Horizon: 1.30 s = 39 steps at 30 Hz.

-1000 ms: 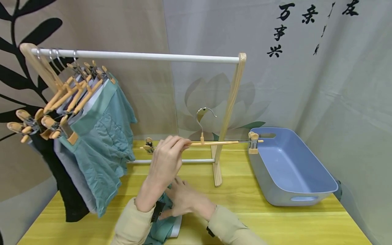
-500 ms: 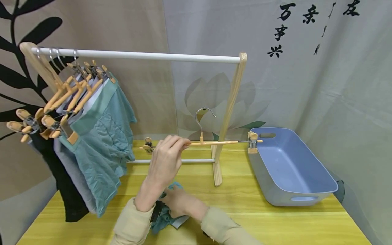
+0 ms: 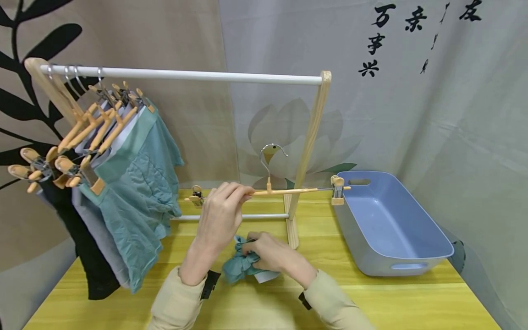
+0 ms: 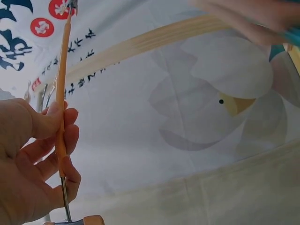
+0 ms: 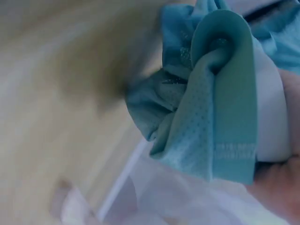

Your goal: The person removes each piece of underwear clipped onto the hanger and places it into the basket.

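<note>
My left hand (image 3: 218,213) grips the bar of a clip hanger (image 3: 288,191) left of its metal hook, above the table. In the left wrist view, fingers and thumb wrap around the orange bar (image 4: 61,93). A clip shows at each hanger end, with no garment in either. My right hand (image 3: 274,252) clutches a bunched teal garment (image 3: 238,266) below the hanger. In the right wrist view the garment's smooth teal band (image 5: 236,126) shows faint print, beside a white part (image 5: 272,112). Folds hide much of its shape.
A wooden rack with a white rail (image 3: 206,76) stands behind the hands. At its left end hang several garments on clip hangers, teal shorts (image 3: 140,183) nearest. A blue plastic bin (image 3: 412,266) stands at the table's right. A printed curtain (image 3: 371,114) backs the table.
My right hand has gathered the teal garment into a bunch and moved right and upward with it, out from behind the left forearm. The left hand and hanger have shifted only slightly left.
</note>
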Tool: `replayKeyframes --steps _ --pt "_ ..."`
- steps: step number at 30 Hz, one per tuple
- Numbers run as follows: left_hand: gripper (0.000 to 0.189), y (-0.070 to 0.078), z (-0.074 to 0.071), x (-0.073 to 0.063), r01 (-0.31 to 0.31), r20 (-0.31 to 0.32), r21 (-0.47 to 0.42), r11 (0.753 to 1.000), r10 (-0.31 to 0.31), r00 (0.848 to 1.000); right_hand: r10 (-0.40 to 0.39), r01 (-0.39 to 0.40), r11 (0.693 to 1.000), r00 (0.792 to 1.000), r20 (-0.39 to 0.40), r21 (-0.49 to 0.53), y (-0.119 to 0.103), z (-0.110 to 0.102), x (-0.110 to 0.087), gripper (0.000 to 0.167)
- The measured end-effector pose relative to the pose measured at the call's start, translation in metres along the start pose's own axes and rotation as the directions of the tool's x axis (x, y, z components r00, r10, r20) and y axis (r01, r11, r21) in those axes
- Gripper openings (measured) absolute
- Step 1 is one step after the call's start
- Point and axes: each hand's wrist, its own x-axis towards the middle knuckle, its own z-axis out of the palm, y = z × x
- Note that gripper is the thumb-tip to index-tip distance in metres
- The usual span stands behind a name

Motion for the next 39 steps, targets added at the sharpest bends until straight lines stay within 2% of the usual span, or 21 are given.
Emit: replayKeyframes --steps 5,10,14,17,21,25,28,33,37,39 --pt "0.006 -0.001 -0.001 0.000 0.014 -0.003 0.012 1.000 -0.014 1.000 0.034 -0.037 0.999 0.989 -0.141 -0.018 0.018 -0.029 -0.023 0.020" --pt "0.006 -0.002 -0.003 0.000 0.025 -0.009 0.017 1.000 -0.024 1.000 0.084 -0.092 0.996 0.962 -0.260 -0.017 0.036 -0.055 -0.046 0.021" --pt "0.005 -0.003 -0.004 0.000 0.031 -0.013 0.013 0.999 -0.031 0.999 0.161 -0.183 0.983 0.929 -0.334 -0.036 0.050 -0.073 -0.064 0.021" --pt "0.005 -0.004 -0.005 -0.001 0.035 -0.017 0.010 0.999 -0.035 0.999 0.228 -0.258 0.966 0.888 -0.399 -0.024 0.062 -0.086 -0.079 0.022" --pt "0.005 -0.005 -0.006 -0.001 0.037 -0.021 0.008 0.999 -0.037 0.999 0.304 -0.349 0.937 0.801 -0.516 0.011 0.079 -0.100 -0.100 0.025" --pt "0.005 -0.005 -0.006 -0.002 0.043 -0.020 0.009 0.999 -0.043 0.999 0.436 -0.476 0.874 0.683 -0.586 0.096 0.092 -0.107 -0.120 0.024" --pt "0.005 -0.006 -0.006 -0.003 0.047 -0.019 0.010 0.999 -0.047 0.999 0.572 -0.594 0.785 0.586 -0.573 0.176 0.098 -0.110 -0.132 0.022" --pt "0.005 -0.006 -0.006 -0.003 0.050 -0.021 0.011 0.999 -0.049 0.999 0.744 -0.758 0.608 0.438 -0.505 0.238 0.106 -0.115 -0.147 0.028" --pt "0.005 -0.007 -0.007 -0.004 0.060 -0.017 0.012 0.998 -0.060 0.998 0.831 -0.835 0.482 0.340 -0.440 0.266 0.111 -0.116 -0.155 0.034" --pt "0.005 -0.008 -0.007 -0.004 0.066 -0.013 0.015 0.998 -0.065 0.998 0.860 -0.857 0.432 0.298 -0.415 0.280 0.113 -0.115 -0.157 0.037"
